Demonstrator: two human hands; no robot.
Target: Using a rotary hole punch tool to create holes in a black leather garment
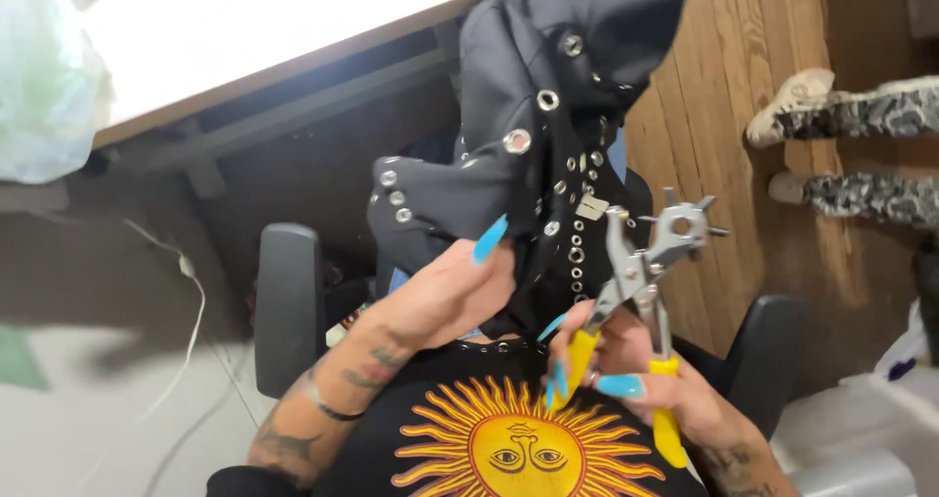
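Black studded garment (548,115) blocks centre to 12 o'clock. Punch pliers (641,292) obstruct 4 o'clock. Chair armrests (289,301) flank 9 and 3 o'clock. Table edge (293,71) closes 11 o'clock. Open gap at 8 o'clock, over floor (98,429).

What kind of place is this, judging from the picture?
Probably a home craft or sewing workspace: a white worktable, an office chair armrest on a wooden floor, and a revolving hole punch worked on black eyelet-studded fabric.
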